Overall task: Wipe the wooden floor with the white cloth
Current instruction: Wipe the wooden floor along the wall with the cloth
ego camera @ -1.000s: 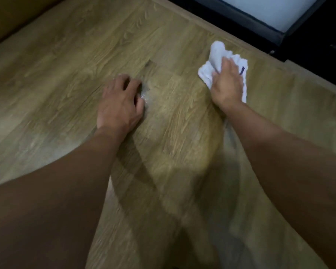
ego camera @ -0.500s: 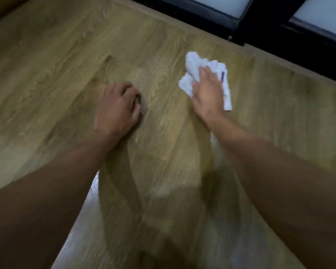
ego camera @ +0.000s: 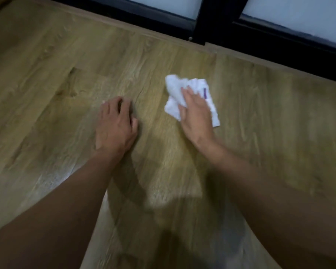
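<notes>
A crumpled white cloth with a small purple mark lies on the wooden floor, right of centre. My right hand presses down on the cloth with fingers closed over it; the cloth sticks out above and on both sides of the hand. My left hand rests flat on the bare floor to the left of the cloth, fingers slightly curled, holding nothing. Both forearms reach in from the bottom of the view.
A black window or door frame with pale panes runs along the far edge of the floor, behind a wooden threshold strip. A sheen of reflected light lies on the boards between my arms.
My right hand has dragged the cloth back toward me, away from the black frame. The view has tilted up and more of the frame shows. The left hand stays planted on the floor.
</notes>
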